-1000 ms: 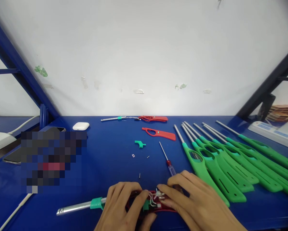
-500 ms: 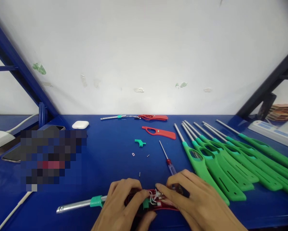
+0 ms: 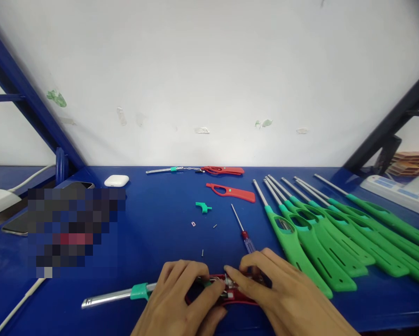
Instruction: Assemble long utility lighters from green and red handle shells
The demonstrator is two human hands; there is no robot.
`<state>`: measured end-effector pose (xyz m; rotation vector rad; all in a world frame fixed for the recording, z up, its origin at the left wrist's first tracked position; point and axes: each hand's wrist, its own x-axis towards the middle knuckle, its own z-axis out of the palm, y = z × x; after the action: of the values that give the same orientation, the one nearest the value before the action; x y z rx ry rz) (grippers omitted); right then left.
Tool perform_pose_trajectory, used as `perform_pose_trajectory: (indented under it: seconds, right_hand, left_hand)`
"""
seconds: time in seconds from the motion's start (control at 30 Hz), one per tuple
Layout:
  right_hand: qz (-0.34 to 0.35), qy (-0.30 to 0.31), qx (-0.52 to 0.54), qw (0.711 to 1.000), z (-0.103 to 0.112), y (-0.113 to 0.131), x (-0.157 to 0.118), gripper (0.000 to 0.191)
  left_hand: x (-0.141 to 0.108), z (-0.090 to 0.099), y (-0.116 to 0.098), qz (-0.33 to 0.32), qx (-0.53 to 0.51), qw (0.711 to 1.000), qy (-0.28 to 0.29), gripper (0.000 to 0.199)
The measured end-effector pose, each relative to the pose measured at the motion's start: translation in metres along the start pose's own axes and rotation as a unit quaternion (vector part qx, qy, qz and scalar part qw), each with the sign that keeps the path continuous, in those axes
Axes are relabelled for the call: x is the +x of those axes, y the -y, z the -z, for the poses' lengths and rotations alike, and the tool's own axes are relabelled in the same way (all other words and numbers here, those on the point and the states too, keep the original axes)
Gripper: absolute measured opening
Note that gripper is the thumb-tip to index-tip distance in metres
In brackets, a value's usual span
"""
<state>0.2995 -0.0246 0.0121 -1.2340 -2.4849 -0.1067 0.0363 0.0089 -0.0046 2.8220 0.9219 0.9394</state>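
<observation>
An opened long-nosed gas lighter lies across the front of the blue table, its metal tube and teal collar pointing left. My left hand is closed around the front of its red handle shell, the thumb and index finger pressing by the wires inside. My right hand grips the rear of that shell, with fingers over the inner parts. My hands hide much of the handle. A screwdriver lies just beyond my right hand. Small screws lie ahead of my hands.
Several green lighters lie fanned out at right. A loose red shell half, a teal trigger and another opened red lighter lie farther back. A white case and a phone are at left.
My left thumb and index finger have moved right over the handle, covering the teal part and more of the white wires. My right hand holds nearly the same place.
</observation>
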Motion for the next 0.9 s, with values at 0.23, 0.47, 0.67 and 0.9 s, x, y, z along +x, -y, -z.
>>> perform_pose_trajectory:
  seconds: [0.23,0.47,0.67,0.9]
  right_hand:
    - [-0.021,-0.045,-0.034,0.998,-0.006,0.006,0.002,0.045]
    - [-0.029,-0.083,-0.04,0.995,-0.004,0.007,0.002,0.035]
    - [-0.001,-0.097,0.013,0.995,0.002,0.009,0.013,0.031]
    - [0.02,-0.065,0.074,0.995,-0.009,0.007,0.014,0.027]
  left_hand:
    - [0.001,-0.001,0.002,-0.005,0.007,1.0,0.003,0.019]
    - [0.001,0.009,0.004,-0.001,0.043,0.999,-0.013,0.03]
    - [-0.02,0.031,0.028,0.012,0.134,0.989,-0.059,0.031]
    - [-0.029,0.039,0.038,0.055,0.052,0.997,-0.009,0.029]
